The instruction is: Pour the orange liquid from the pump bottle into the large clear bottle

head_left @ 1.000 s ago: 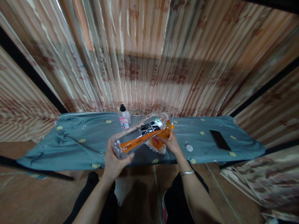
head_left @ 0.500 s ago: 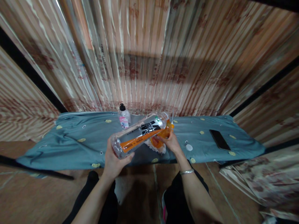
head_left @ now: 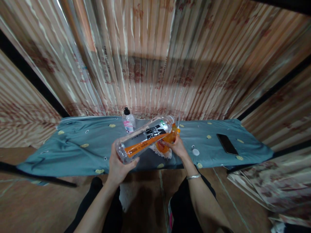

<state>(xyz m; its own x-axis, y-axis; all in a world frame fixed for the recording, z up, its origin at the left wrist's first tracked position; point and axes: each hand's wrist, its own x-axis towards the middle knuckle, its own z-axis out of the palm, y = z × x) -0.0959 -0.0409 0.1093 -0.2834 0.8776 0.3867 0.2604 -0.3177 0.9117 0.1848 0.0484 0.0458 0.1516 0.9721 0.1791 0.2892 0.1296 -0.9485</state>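
Corrugated, rust-streaked sheeting (head_left: 150, 64) closes the background. In front of it stands a low surface draped in a blue-grey cloth (head_left: 80, 152) with small yellow motifs.

Step in hand, as judged: pouring. The left hand (head_left: 119, 165) is wrapped around the base end of a large clear bottle (head_left: 143, 139). The bottle is tilted with its mouth lower and to the right, and a band of orange liquid lies along its underside. Its mouth meets a small orange-filled container (head_left: 167, 140), which sits just above the cloth near the front edge. The fingers of the right hand (head_left: 178, 147) are closed on that container's side. Whether mouth and rim actually touch cannot be told.

Next move, as judged: it calls for a steady tilt, the mouth held over the opening, and the container kept level.

Count:
- Bottles: two. One is in the left hand. One small bottle (head_left: 128, 121) with a black cap and pink label stands upright behind it, apart.
- Orange container: one.
- White round lid (head_left: 195, 151): one, lying on the cloth just right of the right hand.
- Dark phone (head_left: 227, 144): one, flat on the cloth, well to the right.
- Bracelet (head_left: 193, 176): one, on the right wrist.
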